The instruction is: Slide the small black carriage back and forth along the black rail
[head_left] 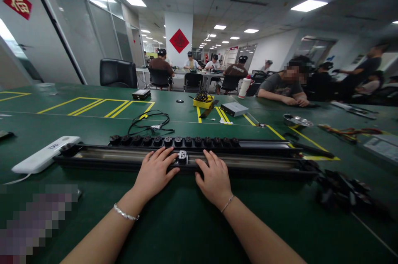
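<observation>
A long black channel-like housing (102, 157) with a shiny metallic inside lies crosswise on the green table before me. My left hand (157, 173) rests on it just left of its middle, fingers spread. On the right, my right hand (215, 178) lies over the same housing, its fingers also apart. Between the two hands a small silver-grey piece (182, 156) sits in the channel, close to my left fingertips. Directly behind runs a second black strip (264, 144), with a row of black knob-like parts (147, 141) along its left and middle portion.
A white power strip (46, 155) lies at left, black cable (149, 122) behind the housing. Farther back are a yellow holder (203, 101), a grey box (234, 109) and a metal dish (297, 121). Dark parts (348, 193) lie right. A person (286, 88) sits across the table.
</observation>
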### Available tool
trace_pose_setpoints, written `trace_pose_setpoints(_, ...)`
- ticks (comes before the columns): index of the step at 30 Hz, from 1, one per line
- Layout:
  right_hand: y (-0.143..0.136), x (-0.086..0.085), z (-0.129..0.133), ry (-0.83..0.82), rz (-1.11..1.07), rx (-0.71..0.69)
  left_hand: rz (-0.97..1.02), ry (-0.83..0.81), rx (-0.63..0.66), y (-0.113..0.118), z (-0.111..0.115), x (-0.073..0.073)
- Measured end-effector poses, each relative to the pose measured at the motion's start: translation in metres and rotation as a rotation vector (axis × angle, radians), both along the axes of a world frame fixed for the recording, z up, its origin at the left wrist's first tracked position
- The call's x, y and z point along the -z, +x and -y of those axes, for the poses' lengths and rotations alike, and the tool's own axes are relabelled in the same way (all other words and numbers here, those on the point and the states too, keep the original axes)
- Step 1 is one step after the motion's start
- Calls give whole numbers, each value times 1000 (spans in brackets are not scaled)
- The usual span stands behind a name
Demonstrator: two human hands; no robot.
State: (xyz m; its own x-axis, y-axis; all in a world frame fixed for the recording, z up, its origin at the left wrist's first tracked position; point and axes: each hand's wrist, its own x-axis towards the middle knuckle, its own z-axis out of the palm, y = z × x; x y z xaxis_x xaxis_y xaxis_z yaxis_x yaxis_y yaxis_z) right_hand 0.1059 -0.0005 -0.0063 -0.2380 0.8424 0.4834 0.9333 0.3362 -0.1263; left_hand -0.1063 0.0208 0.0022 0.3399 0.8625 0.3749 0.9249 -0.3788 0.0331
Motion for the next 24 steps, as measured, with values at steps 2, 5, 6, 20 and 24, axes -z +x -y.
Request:
trace_pose_setpoints(2, 0, -1, 0, -12, 7, -5, -2, 12, -5, 0, 0, 1)
trace_pose_setpoints(5, 0, -3, 1, -39, 23, -4, -6, 16, -8, 0, 1, 1)
trace_pose_setpoints(6, 1, -5, 1, -46, 32, -3, -7, 15, -8, 1, 1, 1)
trace_pose_setpoints(20, 28, -10, -11, 7, 169, -197, -10, -11, -24, 2, 2, -2)
trace_pose_setpoints(24, 26, -9, -11, 29, 130, -192, -2, -35, -16, 2, 2, -3)
